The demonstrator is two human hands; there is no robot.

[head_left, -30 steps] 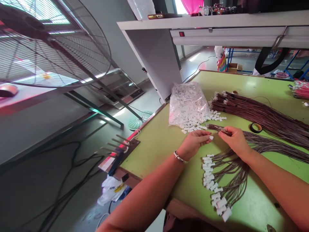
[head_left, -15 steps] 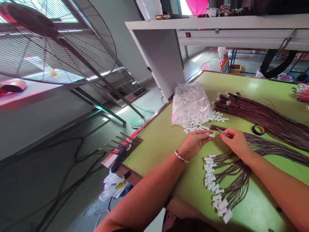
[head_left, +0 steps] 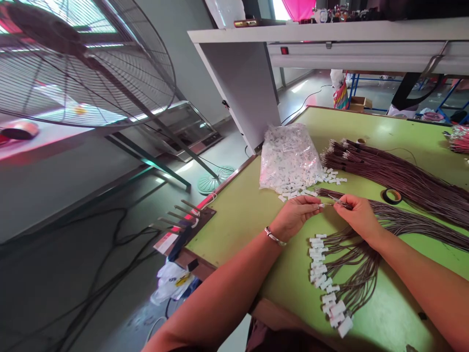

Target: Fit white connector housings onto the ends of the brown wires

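Observation:
Between the thumb and fingers of my left hand point(head_left: 301, 211) is a small white plastic connector point(head_left: 321, 206), mostly covered by the fingertips. My right hand point(head_left: 354, 213) is closed on thin brown wires point(head_left: 344, 204), and a wire end reaches from it to the connector. Below my hands lies a fan of brown wires with white connectors point(head_left: 318, 269) on their ends. Just beyond my left hand, loose white connectors point(head_left: 298, 194) spill from a clear plastic bag point(head_left: 289, 151). A long bundle of bare-ended wires point(head_left: 403, 217) runs off to the right.
A thicker brown wire bundle point(head_left: 384, 171) and a roll of black tape point(head_left: 392, 196) lie on the green table point(head_left: 234, 220). Metal pegs point(head_left: 179, 215) stick out at its left edge. A large fan point(head_left: 88, 63) stands at left, a white shelf point(head_left: 330, 32) behind.
The white connector shows less beyond my left fingertips than before. Both hands have stayed in nearly the same place.

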